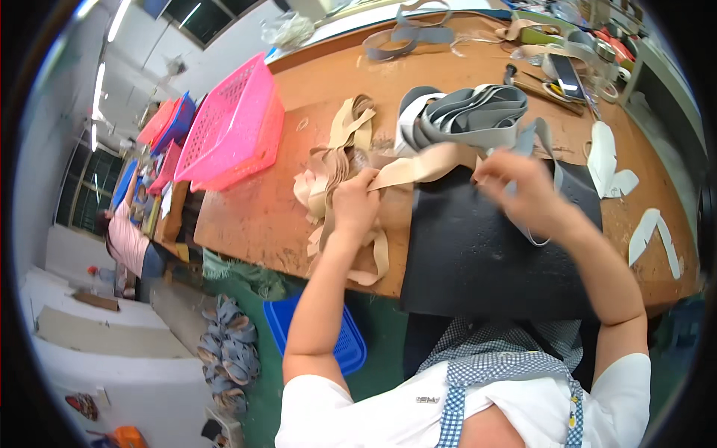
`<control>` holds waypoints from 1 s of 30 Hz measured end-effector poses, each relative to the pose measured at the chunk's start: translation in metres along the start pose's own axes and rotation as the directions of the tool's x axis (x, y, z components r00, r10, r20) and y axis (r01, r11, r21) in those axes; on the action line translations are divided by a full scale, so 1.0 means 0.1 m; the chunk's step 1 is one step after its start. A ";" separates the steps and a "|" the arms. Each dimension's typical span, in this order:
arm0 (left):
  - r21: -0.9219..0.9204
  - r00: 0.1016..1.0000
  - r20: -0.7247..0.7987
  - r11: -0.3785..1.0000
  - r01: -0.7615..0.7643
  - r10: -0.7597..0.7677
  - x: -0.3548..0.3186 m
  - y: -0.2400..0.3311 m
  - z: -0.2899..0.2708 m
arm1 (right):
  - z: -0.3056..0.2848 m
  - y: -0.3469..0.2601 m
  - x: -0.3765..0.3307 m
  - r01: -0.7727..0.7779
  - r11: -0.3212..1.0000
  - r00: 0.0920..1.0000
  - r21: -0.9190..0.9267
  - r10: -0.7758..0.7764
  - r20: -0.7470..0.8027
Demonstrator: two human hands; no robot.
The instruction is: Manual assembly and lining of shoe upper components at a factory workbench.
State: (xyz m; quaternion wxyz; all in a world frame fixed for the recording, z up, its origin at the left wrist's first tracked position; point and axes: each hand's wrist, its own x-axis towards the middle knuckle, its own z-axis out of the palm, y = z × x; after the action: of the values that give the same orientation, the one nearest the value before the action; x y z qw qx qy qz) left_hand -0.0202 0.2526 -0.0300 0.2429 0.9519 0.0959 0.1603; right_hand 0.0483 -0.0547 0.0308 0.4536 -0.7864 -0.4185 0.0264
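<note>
My left hand [355, 205] and my right hand [523, 187] hold the two ends of a beige strip [422, 168] stretched between them above a black mat [478, 254]. A pile of beige strips [336, 160] lies on the brown table [254, 216] just left of my left hand, some hanging over the near edge. A bundle of grey strips [463, 112] lies behind the beige strip, and one grey strip trails down by my right hand.
A pink basket [235, 123] sits at the table's left end. White cut pieces [605, 160] lie to the right. Tools and a phone [566, 75] rest at the back right. A blue basket [347, 340] is on the floor. Another person [127, 243] sits far left.
</note>
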 end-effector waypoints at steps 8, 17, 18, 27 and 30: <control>-0.404 0.846 0.525 0.849 0.341 -0.091 0.21 0.84 -0.71 | 0.89 -0.22 -0.23 -0.528 0.554 0.846 0.643 0.278 0.456; -0.640 0.760 0.641 0.621 0.452 0.108 -0.16 0.82 -0.46 | 0.48 -0.08 0.04 -0.210 0.535 0.905 0.818 0.423 -0.044; -0.702 0.780 0.609 0.557 0.445 0.144 -0.23 0.85 -0.42 | 0.45 -0.09 0.03 -0.210 0.537 0.902 0.817 0.429 -0.050; -0.909 0.904 0.398 0.201 0.365 0.156 -0.59 1.01 0.10 | 0.38 0.11 -0.03 -0.465 0.109 0.774 0.879 0.532 0.343; -0.953 0.951 0.294 0.104 0.284 0.097 -0.65 1.17 0.14 | 0.42 0.12 -0.10 -0.487 0.001 0.767 0.874 0.479 0.427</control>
State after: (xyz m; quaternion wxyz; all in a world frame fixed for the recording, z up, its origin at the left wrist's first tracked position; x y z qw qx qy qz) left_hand -0.0637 0.1284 -0.0005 0.8353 0.5489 -0.0105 0.0291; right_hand 0.0323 -0.0350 -0.0062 0.7973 -0.4182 -0.0126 0.4350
